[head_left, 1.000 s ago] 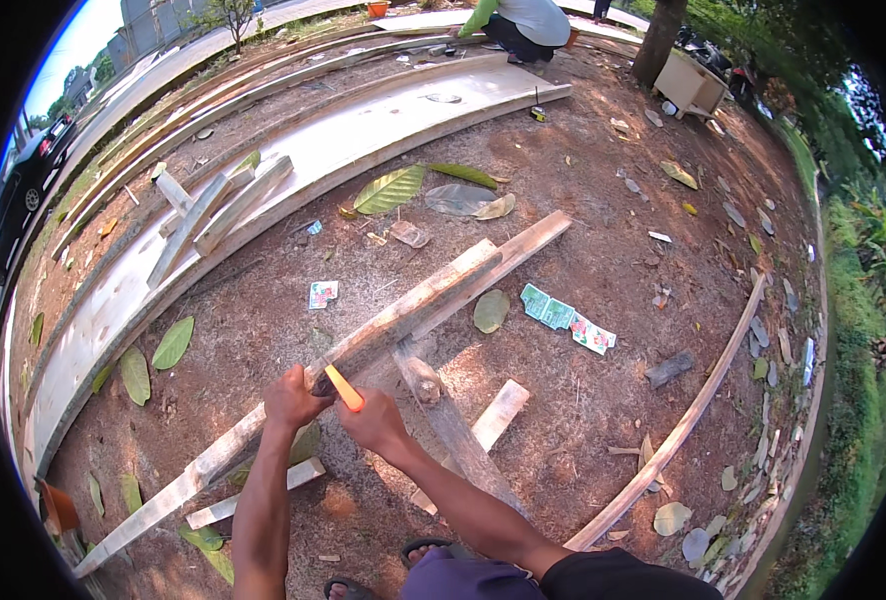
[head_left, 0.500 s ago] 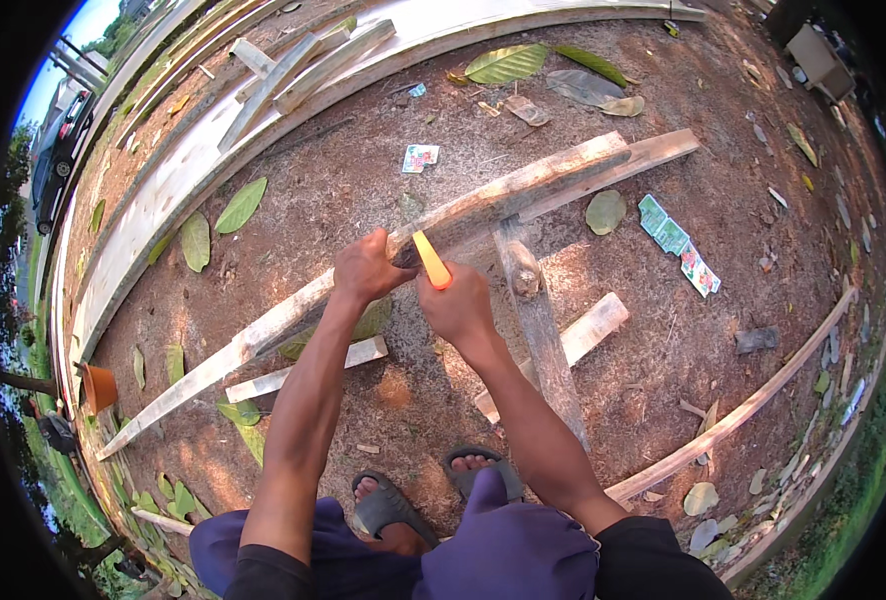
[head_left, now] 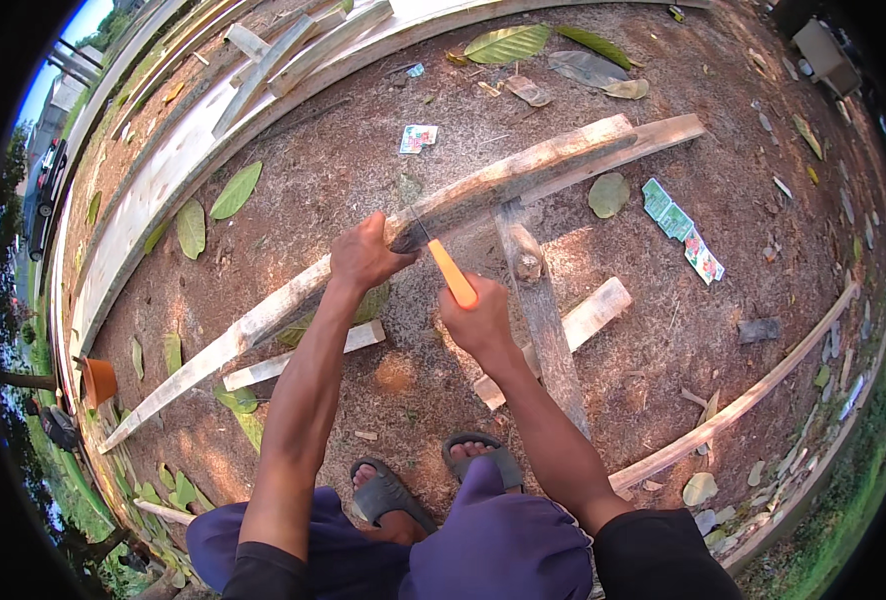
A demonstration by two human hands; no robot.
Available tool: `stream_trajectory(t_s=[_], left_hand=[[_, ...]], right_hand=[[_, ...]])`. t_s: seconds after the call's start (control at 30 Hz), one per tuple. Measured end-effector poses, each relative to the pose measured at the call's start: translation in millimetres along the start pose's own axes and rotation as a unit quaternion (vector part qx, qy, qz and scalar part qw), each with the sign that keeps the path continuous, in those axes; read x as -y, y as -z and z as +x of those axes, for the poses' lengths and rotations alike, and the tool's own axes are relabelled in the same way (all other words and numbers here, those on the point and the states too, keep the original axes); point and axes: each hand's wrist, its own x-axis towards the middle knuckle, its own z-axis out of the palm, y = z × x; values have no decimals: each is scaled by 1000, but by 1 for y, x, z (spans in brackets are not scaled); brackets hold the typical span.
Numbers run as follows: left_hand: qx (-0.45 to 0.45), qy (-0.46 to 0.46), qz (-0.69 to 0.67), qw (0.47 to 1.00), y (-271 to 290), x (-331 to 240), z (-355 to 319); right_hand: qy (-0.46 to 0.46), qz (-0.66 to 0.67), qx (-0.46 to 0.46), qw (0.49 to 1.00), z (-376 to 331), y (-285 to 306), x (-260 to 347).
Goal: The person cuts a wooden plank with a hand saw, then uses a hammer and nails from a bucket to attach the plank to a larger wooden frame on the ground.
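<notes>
The right grip (head_left: 478, 320) is closed around the orange handle of a saw (head_left: 451, 275), whose thin blade slants away from it up to the wooden beam (head_left: 523, 168). The blade meets the beam just right of the left grip (head_left: 365, 256). That left grip is clasped over the beam, thumb toward the near side; its fingertips are partly hidden. The beam runs beneath the left grip, reaching far off to its lower left and upper right. Alongside the beam's far right end lies a second board (head_left: 663, 140). Right of the right grip, a knotted plank (head_left: 551, 325) slants toward the person, crossing over a pale block (head_left: 595, 312). Below the left grip, a short plank (head_left: 259, 373) lies on the ground, partly behind the left forearm. Beyond the left grip sits a printed scrap (head_left: 419, 139); farther right of both grips are a round leaf (head_left: 609, 195) and a green strip of packets (head_left: 669, 211).
</notes>
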Motion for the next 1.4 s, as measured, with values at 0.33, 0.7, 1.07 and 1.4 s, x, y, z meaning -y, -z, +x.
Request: stream_trajectory(t_s=[0.33, 0.7, 1.07, 1.4], left_hand=[[50, 5, 21, 999, 2, 17, -5], [5, -24, 12, 1000, -12, 14, 0], [40, 20, 3, 999, 0, 14, -5], [43, 30, -18, 998, 12, 6, -1]], right_hand=[[-12, -32, 51, 998, -165, 109, -11], [-17, 23, 26, 999, 13, -6, -6], [-61, 12, 65, 996, -69, 45, -7], [-39, 18, 44, 998, -122, 79, -12]])
